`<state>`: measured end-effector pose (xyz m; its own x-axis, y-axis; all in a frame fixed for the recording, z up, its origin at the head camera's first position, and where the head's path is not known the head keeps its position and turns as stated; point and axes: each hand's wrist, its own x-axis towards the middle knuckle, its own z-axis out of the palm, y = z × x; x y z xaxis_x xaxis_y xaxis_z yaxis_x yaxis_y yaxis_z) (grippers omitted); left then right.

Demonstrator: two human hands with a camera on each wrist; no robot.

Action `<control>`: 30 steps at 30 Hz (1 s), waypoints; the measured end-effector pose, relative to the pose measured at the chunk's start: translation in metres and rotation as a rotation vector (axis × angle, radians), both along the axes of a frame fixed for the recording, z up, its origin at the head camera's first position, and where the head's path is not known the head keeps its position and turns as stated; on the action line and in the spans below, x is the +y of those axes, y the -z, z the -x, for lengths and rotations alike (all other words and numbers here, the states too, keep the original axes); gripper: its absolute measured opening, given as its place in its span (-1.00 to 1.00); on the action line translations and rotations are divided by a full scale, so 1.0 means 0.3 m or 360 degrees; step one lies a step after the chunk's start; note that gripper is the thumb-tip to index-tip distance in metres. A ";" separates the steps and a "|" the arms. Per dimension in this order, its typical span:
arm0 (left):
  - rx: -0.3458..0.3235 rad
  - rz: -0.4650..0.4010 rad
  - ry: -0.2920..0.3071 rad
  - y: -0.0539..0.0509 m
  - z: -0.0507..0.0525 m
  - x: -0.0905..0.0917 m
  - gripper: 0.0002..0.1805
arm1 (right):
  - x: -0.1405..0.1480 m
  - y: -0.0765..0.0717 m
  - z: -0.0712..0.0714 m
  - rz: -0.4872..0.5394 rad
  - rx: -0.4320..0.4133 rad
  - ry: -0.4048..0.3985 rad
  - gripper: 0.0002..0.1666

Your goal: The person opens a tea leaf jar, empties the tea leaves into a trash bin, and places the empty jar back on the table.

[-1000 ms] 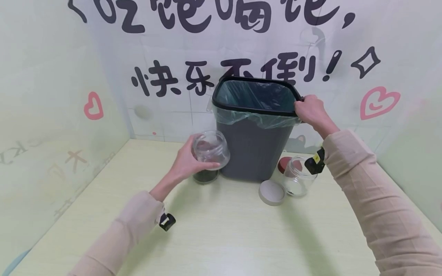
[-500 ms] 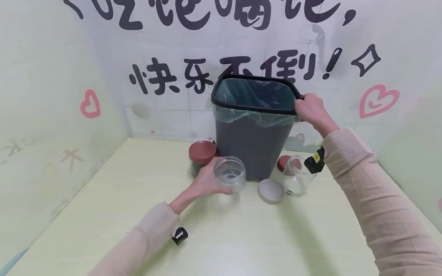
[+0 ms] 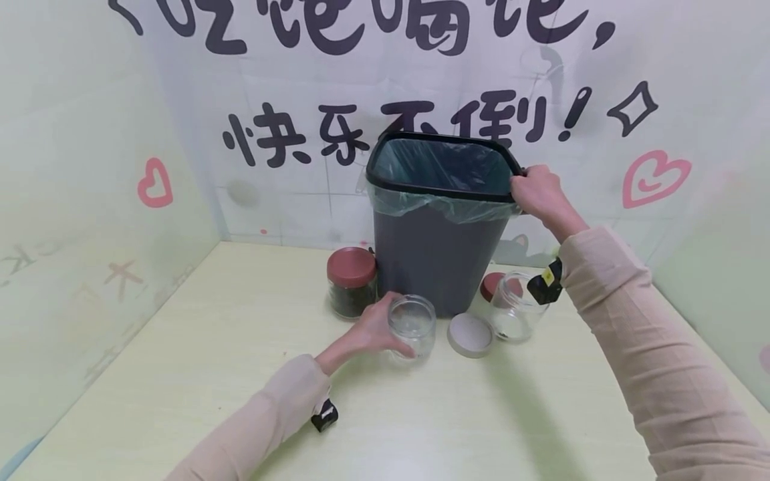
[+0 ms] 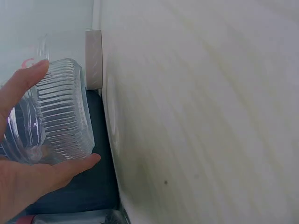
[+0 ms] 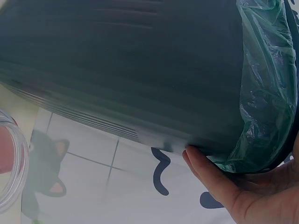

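My left hand point(image 3: 374, 329) holds an open clear jar point(image 3: 415, 327) from its left side, thumb and fingers around its wall. In the left wrist view the ribbed jar point(image 4: 58, 109) hangs a small gap above the table. My right hand point(image 3: 538, 192) grips the right rim of a dark grey trash bin point(image 3: 436, 264). A green bag point(image 3: 421, 202) lines the bin and folds over its black rim. In the right wrist view the fingers point(image 5: 212, 179) lie against the bin's outer wall, just under the rim.
A red-lidded jar with dark contents point(image 3: 351, 287) stands left of the bin. To the right are a whitish lid point(image 3: 470, 334), an open clear jar point(image 3: 514, 317) and a red lid point(image 3: 492, 286). A printed cloth wall point(image 3: 289, 207) stands close behind the bin.
My left hand has carried the clear jar rightward and down from in front of the red-lidded jar, which now shows fully. The right hand keeps its grip on the bin.
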<state>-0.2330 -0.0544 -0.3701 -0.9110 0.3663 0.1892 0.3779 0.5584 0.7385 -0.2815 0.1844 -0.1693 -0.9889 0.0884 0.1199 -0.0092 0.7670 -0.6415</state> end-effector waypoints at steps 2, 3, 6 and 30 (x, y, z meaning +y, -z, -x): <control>0.0009 0.0015 0.0014 0.005 0.002 0.005 -0.10 | -0.001 0.000 0.000 0.0008 -0.0010 -0.0002 -0.67; 0.0006 0.0021 0.0018 0.007 0.003 0.008 -0.09 | -0.001 0.000 0.000 0.0010 -0.0016 -0.0004 -0.66; 0.0012 0.0045 0.0022 0.012 0.005 0.014 -0.09 | 0.000 0.000 -0.001 0.0015 -0.0032 -0.0005 -0.63; 0.0086 0.0134 0.0125 0.035 0.017 0.062 -0.04 | 0.001 0.003 -0.001 0.0008 0.0012 -0.0016 -0.67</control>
<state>-0.2381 -0.0358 -0.3807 -0.8682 0.4529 0.2029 0.4610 0.5846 0.6676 -0.2812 0.1846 -0.1701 -0.9888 0.0787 0.1268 -0.0219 0.7638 -0.6451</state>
